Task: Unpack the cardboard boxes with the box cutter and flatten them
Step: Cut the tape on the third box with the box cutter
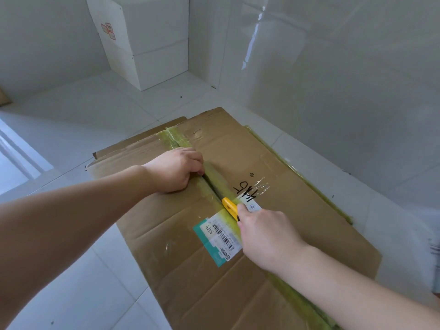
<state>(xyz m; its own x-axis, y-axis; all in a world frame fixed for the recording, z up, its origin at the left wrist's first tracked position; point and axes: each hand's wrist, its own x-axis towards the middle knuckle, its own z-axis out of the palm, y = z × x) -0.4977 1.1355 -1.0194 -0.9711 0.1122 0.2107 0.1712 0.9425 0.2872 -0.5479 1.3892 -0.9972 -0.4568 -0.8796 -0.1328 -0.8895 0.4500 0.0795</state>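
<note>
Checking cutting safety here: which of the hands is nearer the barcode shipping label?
Right. The right hand holds the yellow box cutter beside the shipping label; the left hand grips the flap edge farther up.

Standing at 11 o'clock: white cabinet (152, 44), tucked into the corner of the glossy white tiled wall (333, 67), carrying small red-and-white stickers (108, 30) on its left face. Spreading underneath: white tiled floor (71, 129), showing dark specks. Catching window glare at 1 o'clock on the wall.
</note>
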